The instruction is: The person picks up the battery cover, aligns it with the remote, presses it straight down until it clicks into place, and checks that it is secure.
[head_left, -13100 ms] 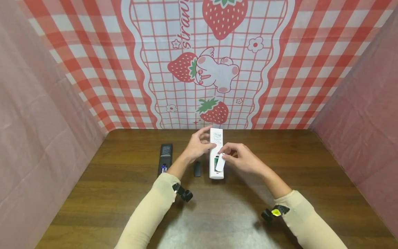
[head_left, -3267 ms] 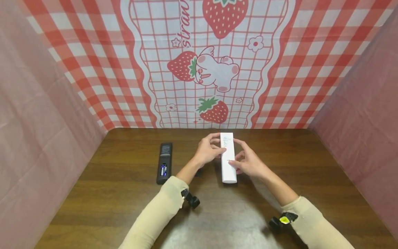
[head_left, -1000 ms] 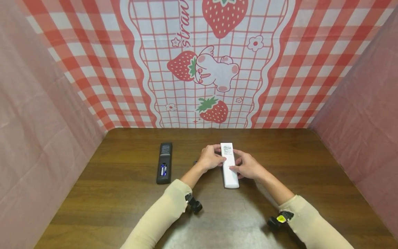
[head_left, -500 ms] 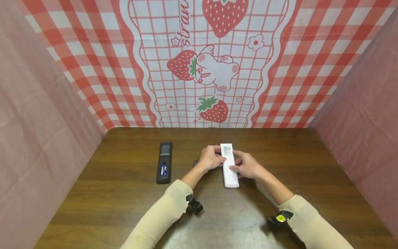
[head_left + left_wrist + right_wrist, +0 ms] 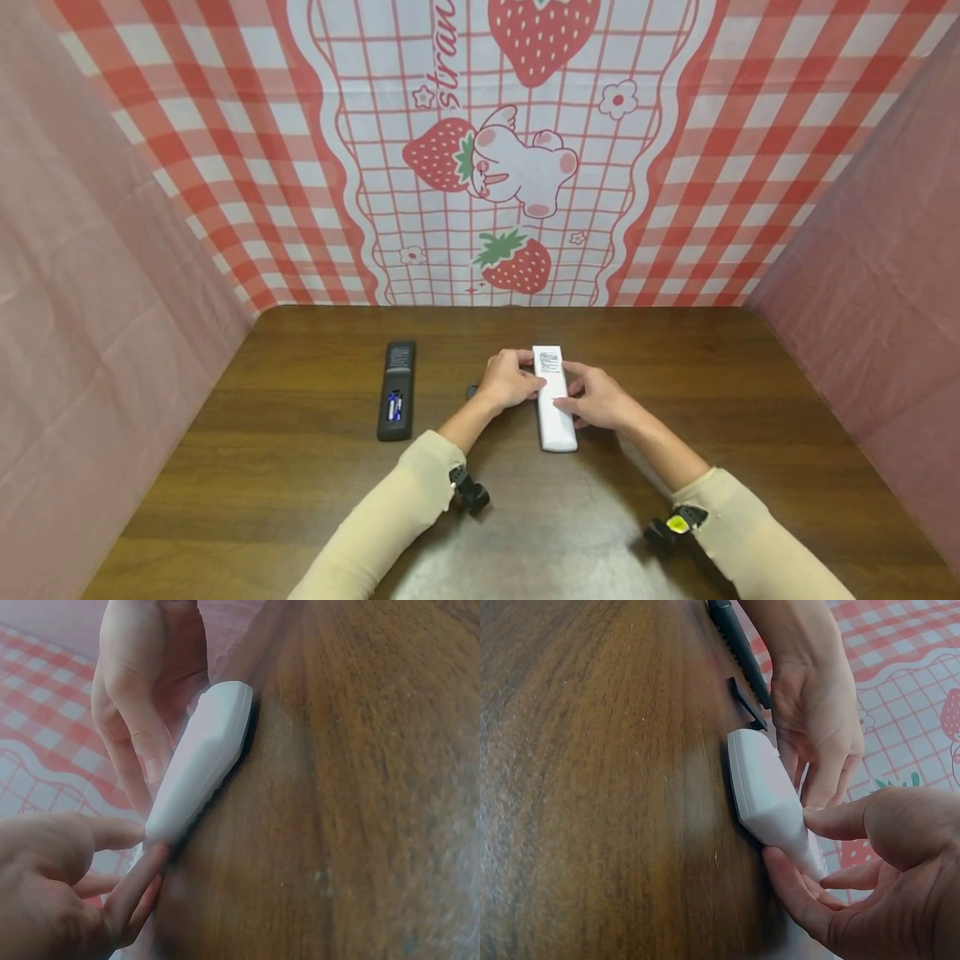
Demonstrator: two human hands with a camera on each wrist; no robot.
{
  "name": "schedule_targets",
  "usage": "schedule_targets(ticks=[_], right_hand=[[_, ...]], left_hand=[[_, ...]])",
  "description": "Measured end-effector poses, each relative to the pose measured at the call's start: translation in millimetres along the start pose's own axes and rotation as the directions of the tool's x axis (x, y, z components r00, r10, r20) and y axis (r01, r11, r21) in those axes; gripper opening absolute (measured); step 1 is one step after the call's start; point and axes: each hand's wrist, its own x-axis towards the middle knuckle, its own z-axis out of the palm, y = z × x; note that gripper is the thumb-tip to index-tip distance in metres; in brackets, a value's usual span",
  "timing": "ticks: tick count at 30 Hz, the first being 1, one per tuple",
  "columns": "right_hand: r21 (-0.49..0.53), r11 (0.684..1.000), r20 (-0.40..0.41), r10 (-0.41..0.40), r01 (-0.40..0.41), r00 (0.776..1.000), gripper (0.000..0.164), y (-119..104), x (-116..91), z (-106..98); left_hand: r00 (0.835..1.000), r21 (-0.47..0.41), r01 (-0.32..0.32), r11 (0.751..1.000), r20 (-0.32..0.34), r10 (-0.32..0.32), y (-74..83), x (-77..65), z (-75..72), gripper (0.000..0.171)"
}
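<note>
A white remote control (image 5: 556,417) lies back side up close over the table, its printed label at the far end and its battery cover in place. My left hand (image 5: 506,383) grips its left edge, thumb on the back. From the other side my right hand (image 5: 600,400) holds the right edge, its thumb pressing near the cover's seam. Both hands also show around the white remote (image 5: 202,757) in the left wrist view. To the left lies a black remote (image 5: 396,392), back up, its battery bay uncovered with blue-and-silver batteries (image 5: 394,408) inside.
A small black battery cover (image 5: 746,705) lies on the table between the two remotes, mostly hidden behind my left hand in the head view. The wooden table (image 5: 262,500) meets a red-and-white checked cloth (image 5: 270,167) at its back edge, with pink cloth (image 5: 97,333) at the sides.
Earlier my right hand held the white battery cover over the open bay; now the cover is on. The white remote has moved right and nearer. Over the last second, hands and remote stay almost still.
</note>
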Motion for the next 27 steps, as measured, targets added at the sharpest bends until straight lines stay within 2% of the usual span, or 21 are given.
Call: schedule_targets(ticks=[8,18,27], right_hand=[[0.011,1.000,-0.004,0.012,-0.012,1.000,0.079,-1,0,0],[0.007,1.000,0.000,-0.003,0.003,1.000,0.077,-2,-3,0],[0.048,0.999,-0.006,-0.017,0.017,1.000,0.074,-3,-6,-4]], left_hand=[[1.000,-0.029,0.000,1.000,-0.009,0.000,-0.1,0.5,-1.4,0.045],[1.000,-0.017,0.001,1.000,-0.027,-0.001,-1.8,1.4,-2.9,0.043],[0.998,-0.040,-0.015,0.999,-0.063,0.012,0.5,1.5,-12.4,0.048]])
